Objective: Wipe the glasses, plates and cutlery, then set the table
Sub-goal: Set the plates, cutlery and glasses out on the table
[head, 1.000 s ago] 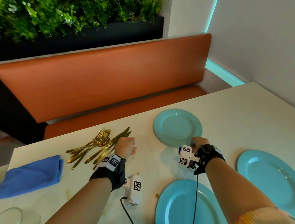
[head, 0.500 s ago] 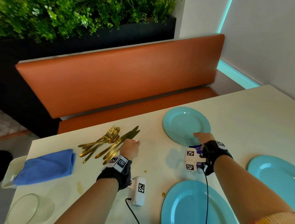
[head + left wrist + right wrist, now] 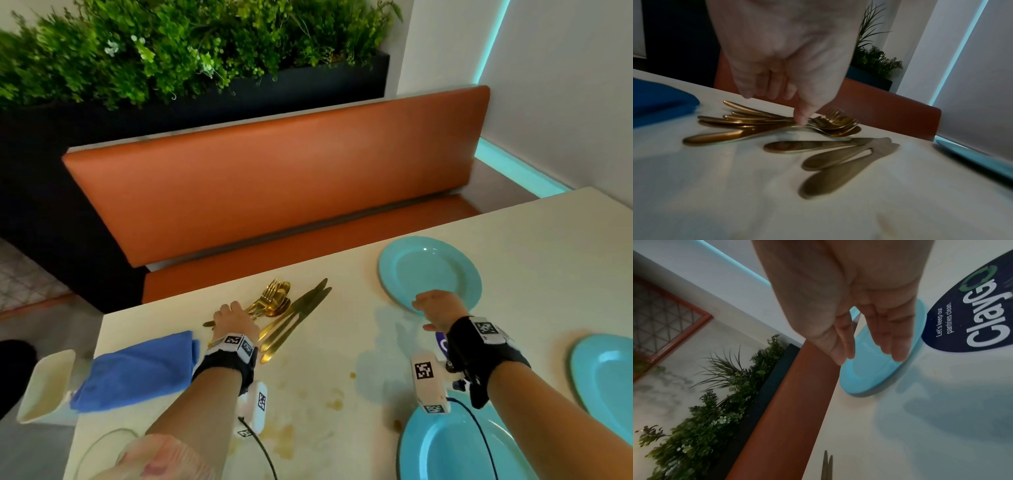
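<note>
Both hands have shifted since a second ago: the left hand [image 3: 234, 322] has slid leftward from the knife handles onto the fork and spoon handles, and the right hand [image 3: 440, 306] has let go of the far plate's rim and lifted.

Nearest the person, a round turquoise plate [image 3: 445, 448] lies at the cream table's [image 3: 342, 411] near edge, with a second turquoise plate [image 3: 606, 380] to its right. To the left rest a folded blue cloth [image 3: 137, 370] and, just beyond it, a fanned pile of gold-coloured metal cutlery [image 3: 277, 301]. The left hand reaches down onto this pile with curled fingers, thumb tip touching the handles; whether it has actually pinched a piece cannot be told. The right hand hovers, fingers straight and relaxed, holding nothing, above the near rim of the farthest turquoise plate [image 3: 428, 270]. Behind the table stand an orange bench [image 3: 274, 185] and green plants [image 3: 171, 44].

To do this step well, it seems best to lift one piece cleanly by its handle without scattering the rest.

Only the left wrist view shows the thumb [image 3: 802, 116] meeting the handles; only the right wrist view shows a dark round printed label [image 3: 970, 313] beside the plate.
</note>
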{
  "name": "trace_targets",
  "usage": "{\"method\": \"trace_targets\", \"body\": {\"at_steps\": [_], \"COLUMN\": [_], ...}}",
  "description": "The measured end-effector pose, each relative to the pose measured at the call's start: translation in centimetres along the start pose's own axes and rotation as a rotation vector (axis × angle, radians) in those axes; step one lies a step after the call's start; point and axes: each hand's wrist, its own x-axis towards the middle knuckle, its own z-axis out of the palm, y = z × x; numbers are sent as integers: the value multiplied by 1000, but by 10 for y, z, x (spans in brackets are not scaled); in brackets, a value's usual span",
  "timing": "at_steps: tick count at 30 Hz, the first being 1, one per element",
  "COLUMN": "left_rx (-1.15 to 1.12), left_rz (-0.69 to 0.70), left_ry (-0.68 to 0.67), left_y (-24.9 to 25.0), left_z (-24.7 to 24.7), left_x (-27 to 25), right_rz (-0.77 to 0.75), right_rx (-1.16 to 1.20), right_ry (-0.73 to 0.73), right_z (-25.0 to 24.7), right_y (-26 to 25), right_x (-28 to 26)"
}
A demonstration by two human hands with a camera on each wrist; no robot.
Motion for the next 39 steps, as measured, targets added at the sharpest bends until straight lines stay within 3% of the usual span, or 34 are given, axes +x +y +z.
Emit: {"method": "trace_targets", "body": {"at_steps": [2, 5, 7, 13, 16, 18, 19, 20, 22, 24, 25, 31, 39], "left_rx": [59, 165, 193, 207, 191, 191, 179, 162, 76, -3, -39, -168, -93], "left_rz": [60, 118, 138, 139, 133, 137, 132, 140, 141, 150, 153, 208, 151], "left_ry": [-45, -41, -21, -93, -126, -143, -147, -142, -143, -146, -141, -158, -171], "left_y": [-4, -7, -10, -7, -4, -2, -1, 1, 5, 11, 15, 37, 43], "left_z": [3, 6, 5, 3, 2, 2, 2, 3, 4, 0, -1, -5, 17], "left_x": [12, 21, 25, 30, 31, 30, 28, 26, 25, 22, 21, 4, -6], "right_rz": [23, 227, 216, 170, 217, 59, 39, -6, 57, 146, 148, 169, 173], "right_rx": [50, 685, 645, 520, 461, 49, -12, -9, 75, 384, 423, 460, 492], "right_ry": [-30, -27, 25, -46, -56, -58, -61, -104, -86, -98, -66, -84, -87], "right_z": [7, 14, 19, 24, 19, 22, 24, 25, 26, 24, 25, 23, 20], "right_y": [3, 4, 9, 0, -12, -14, -14, -12, -10, -10, -7, 2, 10], "right_x": [-2, 1, 4, 1, -5, -8, -9, -7, -5, -3, -2, 0, 0]}}
